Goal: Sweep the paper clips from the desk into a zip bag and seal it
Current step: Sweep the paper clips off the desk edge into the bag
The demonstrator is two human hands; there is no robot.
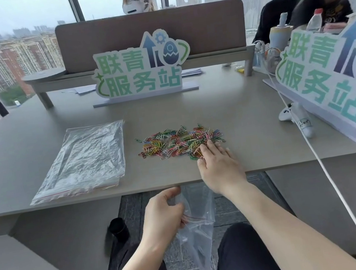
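Observation:
A spread of several coloured paper clips (178, 142) lies on the grey desk (249, 104) near its front edge. My right hand (218, 165) rests palm down on the desk, fingers apart, with the fingertips on the pile's near right corner. Just below the desk edge, my left hand (165, 214) grips the mouth of a clear zip bag (202, 229) with a red seal line. The bag hangs down between my knees.
A stack of clear zip bags (82, 160) lies left of the clips. A green and white sign (140, 68) stands behind them, another sign (332, 76) at the right. A white controller (288, 112) and white cable (324, 171) lie right. Two people sit beyond.

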